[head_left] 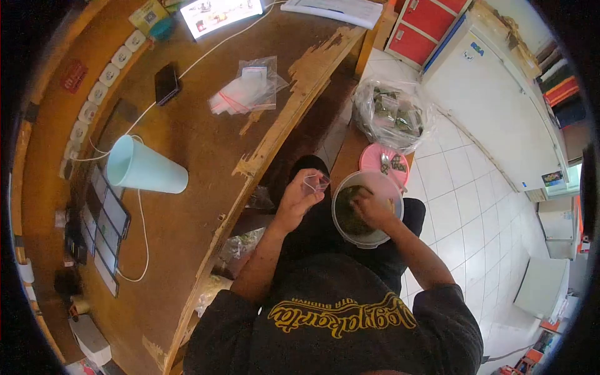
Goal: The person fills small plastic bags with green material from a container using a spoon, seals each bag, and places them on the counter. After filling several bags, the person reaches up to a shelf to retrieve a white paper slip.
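Observation:
My left hand point(300, 201) holds a small clear plastic bag point(315, 182) between thumb and fingers, beside the tub. Down inside a round translucent tub point(369, 242) is my right hand point(373, 209), its fingertips at dark green leafy material point(349, 215); whether they grip any is hidden. The tub rests by my lap. Just behind it lies a pink plate point(370, 157) with small dark green pieces and a metal spoon. Farther back, a large clear bag point(397, 115) holds several filled packets.
On the wooden desk point(181, 237) at left are a light blue cup point(150, 167), a black phone point(167, 84), a white cable, clear bags point(240, 92) and a lit screen point(215, 14). The desk edge runs beside my left arm. A white chest point(487, 94) stands at right.

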{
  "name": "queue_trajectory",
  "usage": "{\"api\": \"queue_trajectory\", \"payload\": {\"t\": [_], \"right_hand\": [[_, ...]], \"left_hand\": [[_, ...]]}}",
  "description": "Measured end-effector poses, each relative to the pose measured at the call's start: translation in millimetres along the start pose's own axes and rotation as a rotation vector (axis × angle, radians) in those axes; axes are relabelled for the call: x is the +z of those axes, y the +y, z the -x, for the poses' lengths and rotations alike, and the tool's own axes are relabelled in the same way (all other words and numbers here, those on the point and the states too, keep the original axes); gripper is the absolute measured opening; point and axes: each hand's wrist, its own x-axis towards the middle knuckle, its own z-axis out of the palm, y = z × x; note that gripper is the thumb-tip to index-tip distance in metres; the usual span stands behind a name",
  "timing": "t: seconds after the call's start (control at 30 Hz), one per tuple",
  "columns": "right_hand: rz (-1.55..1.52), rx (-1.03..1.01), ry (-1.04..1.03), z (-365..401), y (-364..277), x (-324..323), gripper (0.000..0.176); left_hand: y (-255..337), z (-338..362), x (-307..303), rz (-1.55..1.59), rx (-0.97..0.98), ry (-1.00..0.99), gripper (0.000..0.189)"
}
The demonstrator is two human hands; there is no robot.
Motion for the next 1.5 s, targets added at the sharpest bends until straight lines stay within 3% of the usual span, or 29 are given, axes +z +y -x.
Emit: {"api": "queue_trajectory", "payload": {"t": [0.1, 0.17, 0.23, 0.33, 0.4, 0.53, 0.6, 0.63, 0.67, 0.73, 0.77, 0.83, 1.07, 1.13, 1.37, 1.43, 1.5], "right_hand": [[-0.087, -0.032, 0.147, -14, 13, 21, 0.026], [-0.127, -0.029, 0.089, -18, 4, 26, 0.024], [-0.168, -0.032, 0.025, -22, -2, 27, 0.022], [-0.415, -0.035, 0.180, -32, 6, 31, 0.023], [-0.673, 0.149, 0.235, -33, 26, 42, 0.018], [-0.940, 0.313, 0.326, -11, 21, 4, 0.017], [-0.698, 0.261, 0.333, -10, 34, 7, 0.019], [-0.533, 0.316, 0.223, -6, 22, -8, 0.019], [-0.539, 0.324, 0.224, -2, 17, -3, 0.019], [0.049, 0.173, 0.131, 5, 11, 6, 0.024], [0.048, 0.177, 0.132, 0, 19, 21, 0.024], [-0.547, 0.219, 0.033, -14, 33, 50, 0.029], [-0.939, 0.364, 0.152, -7, 34, 12, 0.030], [-1.321, 0.390, 0.198, -5, 42, 18, 0.027], [-1.547, 0.377, 0.477, 14, 37, 3, 0.028], [-1.562, 0.359, 0.620, 25, 32, -11, 0.029], [-1.576, 0.381, 0.685, 37, 32, -24, 0.029]], "left_hand": [[0, 1, 0, -0.073, -0.035, 0.069, 0.042], [-2, -2, 0, -0.088, -0.051, 0.102, 0.043], [-3, -3, 0, -0.302, 0.023, 0.105, 0.044], [1, -3, -2, -0.516, -0.018, 0.153, 0.045], [-3, -2, -9, -0.480, -0.016, 0.157, 0.045], [-7, 0, -12, -0.308, -0.016, 0.189, 0.044], [-13, -1, -15, -0.232, -0.057, 0.184, 0.043], [-14, -2, -16, -0.170, -0.061, 0.195, 0.042], [-14, -3, -14, -0.172, -0.070, 0.189, 0.042], [-14, -6, -10, -0.157, -0.097, 0.192, 0.040], [-13, -7, -7, -0.158, -0.099, 0.188, 0.040], [-12, -7, -3, -0.156, -0.074, 0.156, 0.039], [-14, -5, -6, -0.175, -0.101, 0.160, 0.040], [-16, -5, -10, -0.203, -0.137, 0.152, 0.041], [-22, -7, 0, -0.178, -0.113, 0.101, 0.044], [-28, -9, 6, -0.416, 0.001, 0.008, 0.044], [-27, -10, 22, -0.531, -0.045, -0.005, 0.045]]}}
